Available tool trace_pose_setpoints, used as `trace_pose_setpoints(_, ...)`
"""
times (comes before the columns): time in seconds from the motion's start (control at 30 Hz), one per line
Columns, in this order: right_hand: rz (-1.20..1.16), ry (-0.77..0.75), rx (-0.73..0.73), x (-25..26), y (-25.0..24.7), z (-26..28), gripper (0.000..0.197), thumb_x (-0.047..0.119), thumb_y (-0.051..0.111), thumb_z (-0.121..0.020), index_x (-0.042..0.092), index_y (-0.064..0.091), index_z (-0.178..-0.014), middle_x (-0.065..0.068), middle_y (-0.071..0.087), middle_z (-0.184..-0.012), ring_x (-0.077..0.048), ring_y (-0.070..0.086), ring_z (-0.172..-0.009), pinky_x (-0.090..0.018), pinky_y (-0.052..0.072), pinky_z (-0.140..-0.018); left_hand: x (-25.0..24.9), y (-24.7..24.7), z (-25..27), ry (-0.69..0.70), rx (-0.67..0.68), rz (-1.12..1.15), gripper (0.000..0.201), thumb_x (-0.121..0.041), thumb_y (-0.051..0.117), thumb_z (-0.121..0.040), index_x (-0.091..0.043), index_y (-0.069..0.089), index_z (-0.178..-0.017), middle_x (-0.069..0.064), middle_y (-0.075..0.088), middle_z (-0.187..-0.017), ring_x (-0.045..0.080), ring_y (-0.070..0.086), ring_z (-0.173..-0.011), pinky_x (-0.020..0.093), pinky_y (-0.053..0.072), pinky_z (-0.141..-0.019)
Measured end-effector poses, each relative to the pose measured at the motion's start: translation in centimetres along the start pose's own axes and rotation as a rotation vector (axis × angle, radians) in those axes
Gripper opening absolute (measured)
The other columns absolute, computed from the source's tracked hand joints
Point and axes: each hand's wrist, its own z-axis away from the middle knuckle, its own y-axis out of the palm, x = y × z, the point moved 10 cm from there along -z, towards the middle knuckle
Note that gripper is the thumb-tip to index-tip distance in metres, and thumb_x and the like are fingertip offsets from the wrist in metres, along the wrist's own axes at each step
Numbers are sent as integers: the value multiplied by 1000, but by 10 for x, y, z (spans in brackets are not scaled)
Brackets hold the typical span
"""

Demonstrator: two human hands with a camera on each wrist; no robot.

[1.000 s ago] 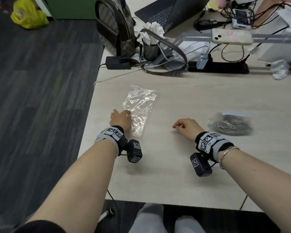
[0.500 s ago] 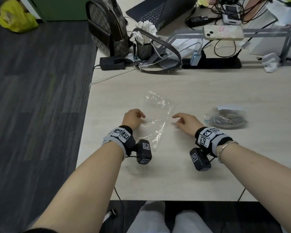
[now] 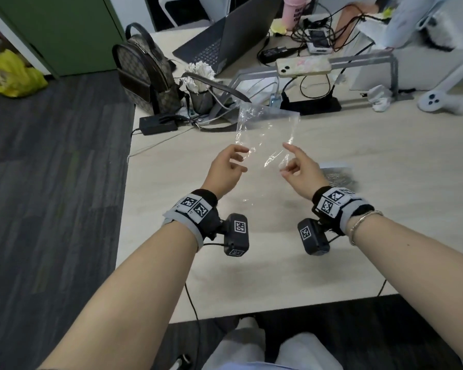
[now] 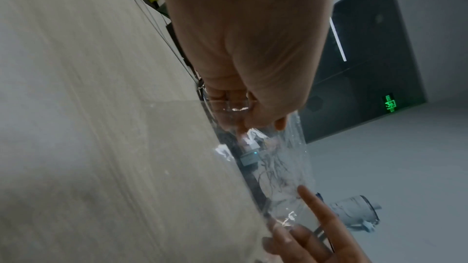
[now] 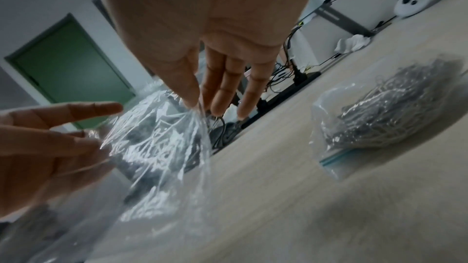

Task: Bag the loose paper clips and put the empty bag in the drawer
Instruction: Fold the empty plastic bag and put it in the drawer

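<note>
The empty bag is now lifting off the tabletop, so it is getting ready for the drawer. The left hand is pinching its left edge, the right hand its right edge, remaining fingers spread loosely. The filled bag of paper clips is lying toward the tabletop's right edge.

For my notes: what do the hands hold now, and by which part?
Both hands pinch the empty clear plastic bag: left hand its left edge, right hand its right edge.

Clear empty bag held up, clip-filled bag on desk
</note>
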Motion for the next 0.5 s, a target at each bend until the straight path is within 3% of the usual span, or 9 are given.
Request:
trace_pose_setpoints(0.07,-27,-29,-31,1,-14,0,60,1,59,-83,27,44,-135,-2,55,-83,-14,56,-77,-19,45,-83,-10,3,2,32,-12,26,38,-2,52,-88,-20,53,-121,0,52,-107,10,59,-74,9,46,-66)
trace_pose_setpoints(0.13,-9,-58,-31,5,-24,2,60,-2,58,-81,28,46,-133,4,54,-79,-11,54,-73,-8,43,-75,-18,3,3,47,-40,60,43,-13,53,-92,-25,45,-132,0,54,-109,14,63,-76,17,50,-75)
trace_pose_setpoints(0.2,10,-70,-40,6,-36,5,63,-5,57,-79,29,47,-132,8,52,-78,-9,50,-66,-3,42,-66,-25,8,3,55,-41,58,49,-18,55,-92,-31,40,-136,-1,56,-106,13,64,-75,17,50,-76)
trace_pose_setpoints(0.33,16,-35,-64,-2,-68,20,68,-9,50,-77,28,46,-134,3,48,-85,-12,44,-61,-7,42,-64,-47,43,2,109,64,-42,53,-6,60,-86,-27,47,-134,3,53,-102,11,53,-74,10,46,-64)
trace_pose_setpoints(0.5,56,-1,-115,-22,-122,51,67,-6,52,-79,28,43,-136,1,47,-79,-16,49,-75,-16,43,-75,-78,110,5,136,232,-93,62,-5,72,-78,-24,47,-132,-6,46,-85,8,51,-69,12,46,-67)
